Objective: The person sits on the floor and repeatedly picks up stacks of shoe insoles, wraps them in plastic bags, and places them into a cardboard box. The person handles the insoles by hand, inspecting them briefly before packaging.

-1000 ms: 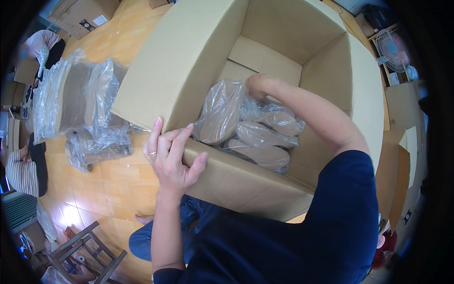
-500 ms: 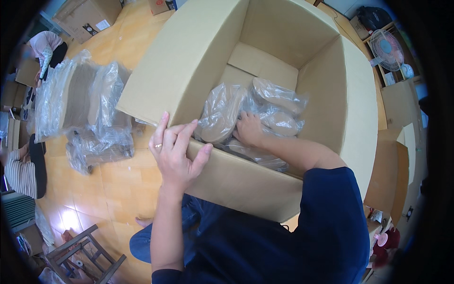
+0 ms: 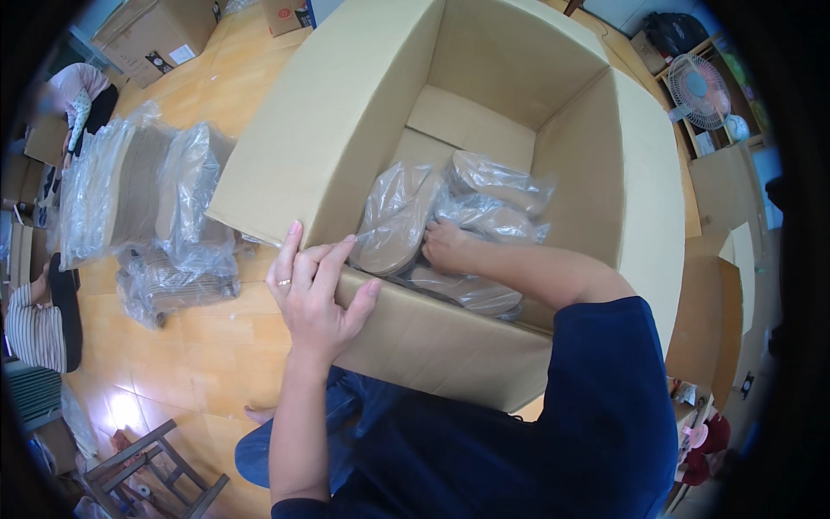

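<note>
Large open cardboard box (image 3: 363,130), plain brown, is standing on a wooden floor (image 3: 199,346) with its flaps spread outward and its near wall facing the person. The left hand (image 3: 316,290) is resting on the top edge of that near wall, fingers spread wide over the rim and thumb pressing on the outer face; a ring is showing on one finger, and the hand is holding nothing but the cardboard edge. The right hand (image 3: 445,244) is reaching down inside the box, its fingers curling among clear plastic bags of flat tan pieces (image 3: 450,221) and touching them; whether it is actually gripping one cannot be told. These bags are lying in a loose heap on the box bottom, toward the near wall, overlapping one another. Outside the box, to the person's left, further clear-wrapped bundles of brown pieces (image 3: 147,216) are lying on the floor, just beside the box's left flap. A second person in a striped top (image 3: 35,320) is sitting at the far left edge. A white fan (image 3: 699,86) is standing on shelving at upper right. Smaller closed cartons (image 3: 156,35) are sitting on the floor at upper left.
</note>
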`<state>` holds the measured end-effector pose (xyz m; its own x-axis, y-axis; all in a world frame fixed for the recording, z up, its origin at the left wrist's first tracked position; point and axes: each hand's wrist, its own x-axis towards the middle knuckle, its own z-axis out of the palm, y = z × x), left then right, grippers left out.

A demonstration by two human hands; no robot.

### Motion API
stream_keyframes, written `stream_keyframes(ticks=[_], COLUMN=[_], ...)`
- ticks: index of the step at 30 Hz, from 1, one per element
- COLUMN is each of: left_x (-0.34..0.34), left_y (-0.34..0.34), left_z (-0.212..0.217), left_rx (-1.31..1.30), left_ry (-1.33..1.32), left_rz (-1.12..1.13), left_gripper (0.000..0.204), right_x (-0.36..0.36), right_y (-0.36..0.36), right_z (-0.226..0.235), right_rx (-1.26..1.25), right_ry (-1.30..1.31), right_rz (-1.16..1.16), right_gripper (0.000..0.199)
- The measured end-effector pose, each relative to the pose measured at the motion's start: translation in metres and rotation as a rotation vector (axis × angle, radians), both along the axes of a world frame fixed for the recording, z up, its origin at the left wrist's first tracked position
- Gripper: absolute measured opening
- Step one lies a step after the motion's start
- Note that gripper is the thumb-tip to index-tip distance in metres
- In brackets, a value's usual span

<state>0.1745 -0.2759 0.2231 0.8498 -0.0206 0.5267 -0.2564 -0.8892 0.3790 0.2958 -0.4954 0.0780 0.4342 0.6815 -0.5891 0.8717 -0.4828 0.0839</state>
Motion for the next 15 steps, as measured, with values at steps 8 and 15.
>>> stream_keyframes(ticks=[8, 15], left_x=[-0.002, -0.004], left_y=[-0.001, -0.001], left_z=[0.003, 0.005], left_rx=[0.005, 0.003], left_ry=[-0.002, 0.018], left_rz=[0.004, -0.002], left_gripper=[0.045, 0.045], right_x=[0.009, 0.006], right_y=[0.006, -0.008], right_z=[0.0, -0.016], right_rx=[-0.009, 0.179], right_ry=[0.046, 0.008], right_rz=[-0.046, 0.005], right_gripper=[0.044, 0.051])
